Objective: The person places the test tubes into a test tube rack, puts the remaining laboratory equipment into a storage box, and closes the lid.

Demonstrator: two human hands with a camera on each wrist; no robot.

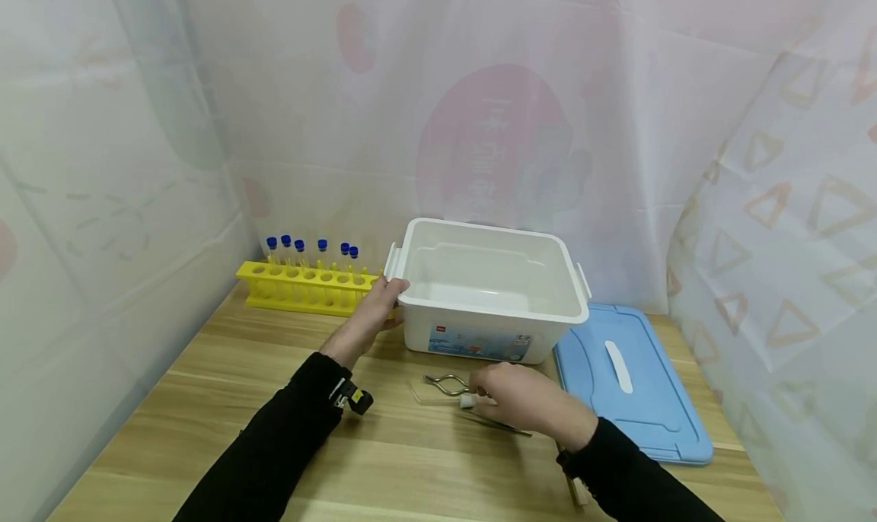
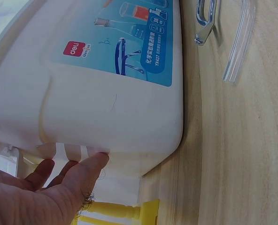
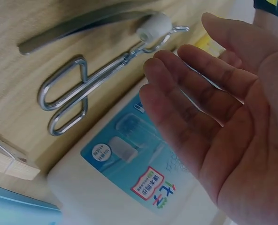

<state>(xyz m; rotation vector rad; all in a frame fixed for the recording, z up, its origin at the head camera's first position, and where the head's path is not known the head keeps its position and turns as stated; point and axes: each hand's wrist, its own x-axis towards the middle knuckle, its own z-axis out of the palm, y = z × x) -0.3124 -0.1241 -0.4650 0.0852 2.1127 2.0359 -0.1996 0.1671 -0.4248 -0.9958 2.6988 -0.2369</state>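
My left hand (image 1: 370, 313) is at the left front corner of a white plastic storage box (image 1: 418, 324), its extended fingers against the side wall just under the rim. In front of the box, my right hand (image 1: 524, 400) hovers over small tools on the table. Its palm shows in the right wrist view, fingers loosely bent and holding nothing. Beside those fingertips lie metal crucible tongs (image 3: 89, 84), a small white cylindrical piece (image 3: 154, 28) and metal tweezers (image 3: 68, 33). A bent clear glass tube (image 2: 241, 42) lies left of them, partly hidden in the head view.
A yellow rack (image 1: 301, 297) with several blue-capped test tubes (image 1: 322, 248) stands left of the box. The box's blue lid (image 1: 651, 385) lies on the right, and a bundle of wooden sticks (image 3: 10, 164) is beside it. Fabric walls enclose the table.
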